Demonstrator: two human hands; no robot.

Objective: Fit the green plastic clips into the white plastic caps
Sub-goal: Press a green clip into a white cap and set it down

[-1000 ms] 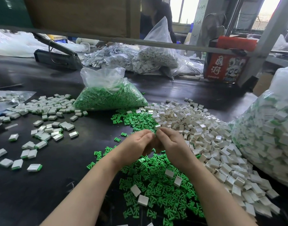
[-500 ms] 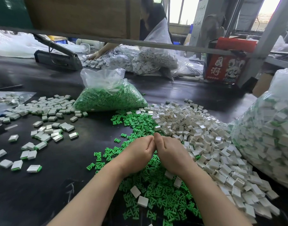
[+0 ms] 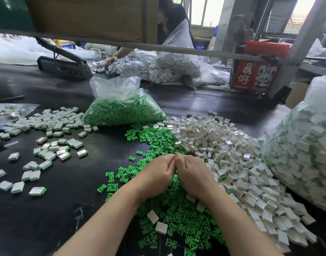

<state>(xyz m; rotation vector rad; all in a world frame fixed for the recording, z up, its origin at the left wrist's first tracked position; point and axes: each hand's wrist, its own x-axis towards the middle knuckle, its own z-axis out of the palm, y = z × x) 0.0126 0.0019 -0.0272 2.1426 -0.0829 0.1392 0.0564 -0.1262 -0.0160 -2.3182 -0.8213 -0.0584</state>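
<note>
Pressing knuckle to knuckle above the green clips (image 3: 177, 215), left hand (image 3: 156, 174) and right hand (image 3: 193, 174) curl; contents hidden, so squeeze straight and even beside the white caps (image 3: 238, 163)

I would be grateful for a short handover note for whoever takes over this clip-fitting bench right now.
Left hand and right hand: fingers curled, knuckles together over the loose green clips; whatever they hold is hidden.
Supplies: empty white caps heaped to the right, bag of green clips behind.
Done: fitted pieces scattered on the left, more in the big bag at far right.
Left: most of both piles.
</note>
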